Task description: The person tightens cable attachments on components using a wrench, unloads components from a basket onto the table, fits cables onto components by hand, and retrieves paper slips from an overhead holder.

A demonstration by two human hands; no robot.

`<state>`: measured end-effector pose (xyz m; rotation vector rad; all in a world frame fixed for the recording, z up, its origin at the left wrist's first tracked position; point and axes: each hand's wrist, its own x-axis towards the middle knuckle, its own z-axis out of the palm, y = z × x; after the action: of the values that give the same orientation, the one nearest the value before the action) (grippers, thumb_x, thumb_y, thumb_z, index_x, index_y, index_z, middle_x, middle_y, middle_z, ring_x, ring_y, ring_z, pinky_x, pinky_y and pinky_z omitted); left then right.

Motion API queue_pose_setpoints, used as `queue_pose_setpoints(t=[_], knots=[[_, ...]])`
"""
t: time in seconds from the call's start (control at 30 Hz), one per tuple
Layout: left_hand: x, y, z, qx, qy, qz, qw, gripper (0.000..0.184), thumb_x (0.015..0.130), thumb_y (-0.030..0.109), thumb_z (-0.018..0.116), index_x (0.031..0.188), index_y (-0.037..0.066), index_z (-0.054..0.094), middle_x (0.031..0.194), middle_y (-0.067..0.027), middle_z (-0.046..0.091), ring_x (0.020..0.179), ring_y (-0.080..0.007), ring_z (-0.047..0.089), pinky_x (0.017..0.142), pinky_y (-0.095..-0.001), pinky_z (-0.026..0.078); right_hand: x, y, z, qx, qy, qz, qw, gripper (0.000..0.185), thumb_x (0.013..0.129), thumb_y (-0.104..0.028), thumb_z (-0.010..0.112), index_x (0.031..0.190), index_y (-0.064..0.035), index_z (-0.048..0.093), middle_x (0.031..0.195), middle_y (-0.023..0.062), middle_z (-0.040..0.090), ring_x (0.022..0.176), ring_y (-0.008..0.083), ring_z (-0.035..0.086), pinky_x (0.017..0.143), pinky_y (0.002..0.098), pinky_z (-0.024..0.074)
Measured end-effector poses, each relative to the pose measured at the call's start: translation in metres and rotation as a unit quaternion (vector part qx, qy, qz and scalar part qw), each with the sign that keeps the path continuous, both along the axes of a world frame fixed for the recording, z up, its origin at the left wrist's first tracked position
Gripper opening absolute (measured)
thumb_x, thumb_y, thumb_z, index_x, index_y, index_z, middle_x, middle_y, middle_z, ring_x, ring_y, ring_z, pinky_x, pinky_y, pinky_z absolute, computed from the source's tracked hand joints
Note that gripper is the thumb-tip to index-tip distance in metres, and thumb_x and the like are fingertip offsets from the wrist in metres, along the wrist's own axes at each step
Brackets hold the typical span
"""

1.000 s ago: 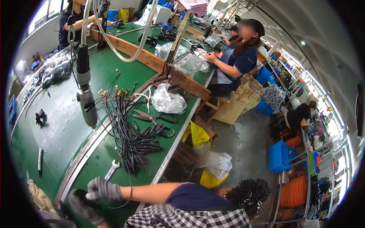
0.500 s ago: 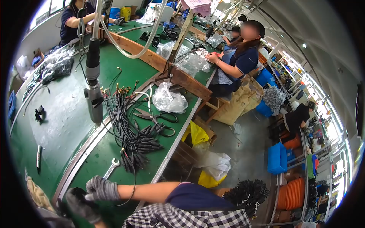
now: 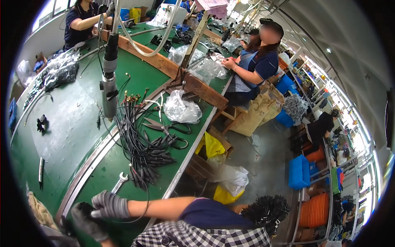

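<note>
My right hand (image 3: 110, 204), in a grey knitted glove, is closed with its fingertips turned toward my other hand. Close beside it, my left hand (image 3: 89, 222), in a darker grey glove, is curled; what its fingers hold is hidden. A thin black cable (image 3: 147, 193) loops from the pile past my right forearm toward both hands. An open-end wrench (image 3: 120, 183) lies just beyond my right glove. Farther up is a bundle of black cables (image 3: 142, 152) with brass-coloured ends, and black-handled scissors (image 3: 164, 126) rest beside it.
A powered screwdriver (image 3: 109, 88) hangs over the green table (image 3: 66, 136). A metal strip (image 3: 92, 158) crosses the tabletop. A marker (image 3: 41, 169), a small black part (image 3: 42, 122) and a clear plastic bag (image 3: 182, 108) lie around. A wooden board (image 3: 144, 57) divides the table; co-workers stand beyond.
The hanging screwdriver has swung to the right and slightly up. At the upper left, a co-worker's arm has shifted. My hands stay almost in place.
</note>
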<state>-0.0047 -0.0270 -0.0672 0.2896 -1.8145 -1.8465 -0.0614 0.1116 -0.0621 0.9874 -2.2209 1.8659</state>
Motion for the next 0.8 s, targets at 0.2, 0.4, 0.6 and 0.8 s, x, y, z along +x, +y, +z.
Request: queue_pose_setpoints(t=[0.2, 0.4, 0.6, 0.8], knots=[[-0.001, 0.020, -0.005, -0.088, 0.004, 0.069, 0.994, 0.030, 0.096, 0.029, 0.039, 0.088, 0.002, 0.052, 0.081, -0.0048, 0.049, 0.072, -0.0137, 0.048, 0.065, -0.0270, 0.042, 0.010, 0.017, -0.001, -0.099, -0.266, 0.099, 0.954, 0.033, 0.080, -0.031, 0.066, 0.062, -0.0055, 0.054, 0.051, 0.0026, 0.050, 0.048, 0.0116, 0.048, 0.045, 0.0278, 0.0380], [-0.001, 0.019, 0.000, 0.069, 0.007, 0.031, 0.997, 0.030, 0.096, 0.030, 0.041, 0.086, 0.004, 0.050, 0.077, -0.0030, 0.048, 0.070, -0.0126, 0.047, 0.064, -0.0254, 0.041, 0.005, 0.019, 0.010, -0.176, -0.521, 0.222, 0.805, 0.030, 0.079, -0.027, 0.067, 0.066, -0.0034, 0.054, 0.053, 0.0112, 0.050, 0.046, 0.0214, 0.047, 0.048, 0.0330, 0.0392], [-0.004, 0.005, -0.011, 0.071, 0.022, 0.024, 0.997, 0.028, 0.096, 0.031, 0.043, 0.087, 0.006, 0.050, 0.077, -0.0016, 0.049, 0.071, -0.0115, 0.046, 0.065, -0.0256, 0.041, 0.005, -0.001, -0.005, -0.034, -0.105, 0.036, 0.993, 0.031, 0.082, -0.028, 0.065, 0.065, -0.0051, 0.055, 0.052, 0.0033, 0.051, 0.045, 0.0132, 0.045, 0.045, 0.0282, 0.0376], [-0.002, 0.019, 0.003, 0.011, 0.027, 0.049, 0.998, 0.030, 0.096, 0.031, 0.042, 0.095, 0.002, 0.053, 0.085, -0.0060, 0.053, 0.077, -0.0153, 0.050, 0.071, -0.0287, 0.043, -0.004, 0.009, 0.004, -0.118, -0.314, 0.138, 0.932, 0.029, 0.080, -0.025, 0.066, 0.066, -0.0026, 0.054, 0.056, 0.0126, 0.052, 0.051, 0.0243, 0.048, 0.051, 0.0347, 0.0418]])
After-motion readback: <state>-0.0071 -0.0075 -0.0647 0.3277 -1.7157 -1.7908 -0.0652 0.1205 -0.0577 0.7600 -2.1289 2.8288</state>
